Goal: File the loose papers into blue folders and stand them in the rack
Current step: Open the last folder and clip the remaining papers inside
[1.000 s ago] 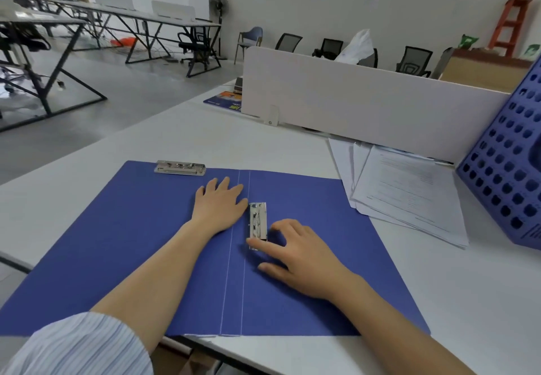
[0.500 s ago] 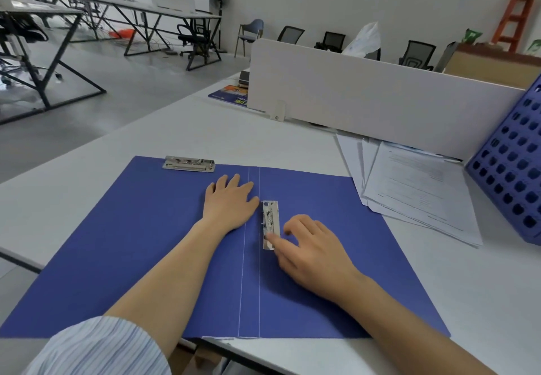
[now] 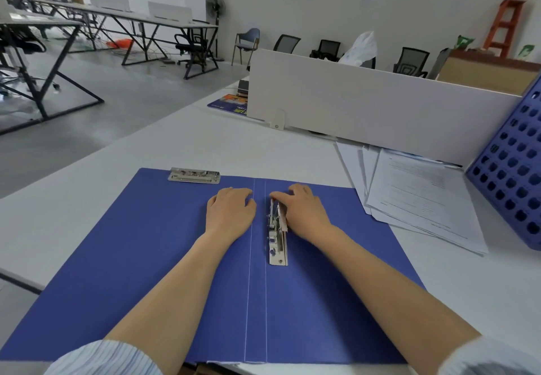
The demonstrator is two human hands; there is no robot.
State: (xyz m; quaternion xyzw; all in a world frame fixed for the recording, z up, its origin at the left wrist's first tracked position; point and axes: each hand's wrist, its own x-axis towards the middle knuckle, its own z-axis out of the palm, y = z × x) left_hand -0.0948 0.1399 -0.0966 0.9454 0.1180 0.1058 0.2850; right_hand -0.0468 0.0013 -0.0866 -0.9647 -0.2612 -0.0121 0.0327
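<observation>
A white surface (image 3: 205,140) runs to a low white divider panel (image 3: 366,111) on the far right. Behind it, black mesh chairs (image 3: 409,61) line a plain white wall (image 3: 351,3), with an orange stepladder (image 3: 503,26) at far right. Far left, long desks (image 3: 131,20) on black angled legs stand on grey floor (image 3: 131,105), near a pedestal fan (image 3: 216,6).

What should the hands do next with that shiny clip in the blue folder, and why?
Probably the right hand should lift the lever of the long silver metal clamp fully open. It looks only part-raised, the open blue card folder holds no sheets yet, and the stack of white printed papers waits to its right. The left hand presses the cover flat.
</observation>
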